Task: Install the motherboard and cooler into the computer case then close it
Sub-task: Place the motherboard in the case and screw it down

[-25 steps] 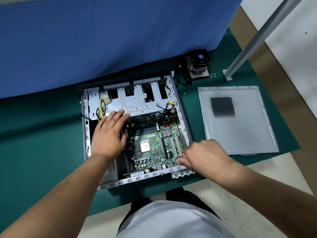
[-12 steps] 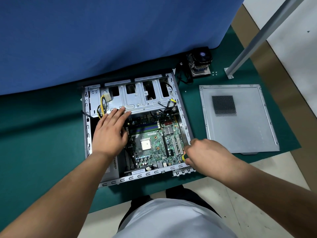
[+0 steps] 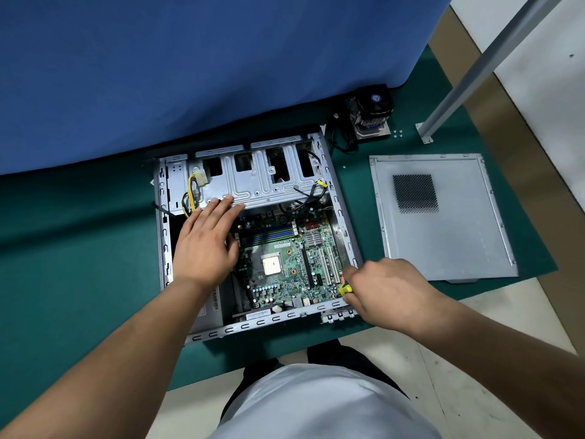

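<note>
The open grey computer case (image 3: 164, 248) lies flat on the green mat. Inside it sits the green motherboard (image 3: 285, 264) with a pale square CPU in its middle. My left hand (image 3: 205, 242) lies flat with straight fingers over the board's left edge, fingertips touching the drive cage (image 3: 262, 182). My right hand (image 3: 386, 293) curls round a small yellow-and-green tool (image 3: 345, 288) at the board's near right corner, beside the case wall. The black cooler (image 3: 372, 114) stands on the mat behind the case. The grey side panel (image 3: 443, 217) lies flat to the right.
A blue cloth wall (image 3: 205, 74) rises just behind the case. A slanted metal post (image 3: 468, 71) is bolted down at the back right. Small screws (image 3: 398, 133) lie beside the cooler. The mat ends at the table's near edge (image 3: 316, 350).
My right hand drew back slightly toward the case's right wall and turned, and the yellow-green tool now shows in its fingers. My left hand stayed in place.
</note>
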A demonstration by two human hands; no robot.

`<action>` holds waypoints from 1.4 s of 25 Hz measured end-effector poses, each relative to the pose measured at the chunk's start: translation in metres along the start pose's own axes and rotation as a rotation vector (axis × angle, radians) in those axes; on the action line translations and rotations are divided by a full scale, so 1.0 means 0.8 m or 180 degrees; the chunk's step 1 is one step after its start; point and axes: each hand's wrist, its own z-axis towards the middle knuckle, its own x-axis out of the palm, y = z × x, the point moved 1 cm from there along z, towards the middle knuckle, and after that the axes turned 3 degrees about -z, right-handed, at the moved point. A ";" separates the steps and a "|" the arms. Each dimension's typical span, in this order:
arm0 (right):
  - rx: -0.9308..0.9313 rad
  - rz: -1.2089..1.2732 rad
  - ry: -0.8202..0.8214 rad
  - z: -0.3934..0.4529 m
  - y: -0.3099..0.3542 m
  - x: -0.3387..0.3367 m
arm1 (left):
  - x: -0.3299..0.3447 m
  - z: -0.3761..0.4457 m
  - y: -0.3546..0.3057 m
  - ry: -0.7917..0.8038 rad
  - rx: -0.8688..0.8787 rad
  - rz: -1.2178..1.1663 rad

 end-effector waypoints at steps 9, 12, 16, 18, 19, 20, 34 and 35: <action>-0.0107 0.0052 0.0065 -0.004 0.003 0.004 | -0.002 -0.001 0.000 0.0057 -0.0014 -0.0027; 0.0034 0.0173 0.0109 0.000 0.003 0.005 | -0.003 0.000 0.001 0.0097 0.0003 -0.0067; 0.0116 0.0325 0.0008 -0.003 0.007 0.011 | -0.007 -0.003 -0.002 0.0019 0.0029 -0.0220; 0.0137 0.0406 -0.0087 -0.004 0.007 0.012 | -0.010 -0.007 -0.002 -0.0079 0.0184 -0.0254; 0.0144 0.0441 -0.0123 -0.005 0.007 0.010 | -0.012 -0.010 -0.003 -0.0053 0.0363 -0.0206; 0.0149 0.0470 -0.0152 -0.006 0.006 0.007 | -0.012 -0.014 -0.005 0.0065 0.0592 -0.0098; 0.1109 0.3108 -0.1300 0.002 -0.048 -0.014 | -0.030 0.003 -0.056 0.2648 0.1360 0.1987; 0.1147 0.3231 -0.1373 0.005 -0.047 -0.010 | -0.036 0.000 -0.055 0.2642 0.1439 0.1883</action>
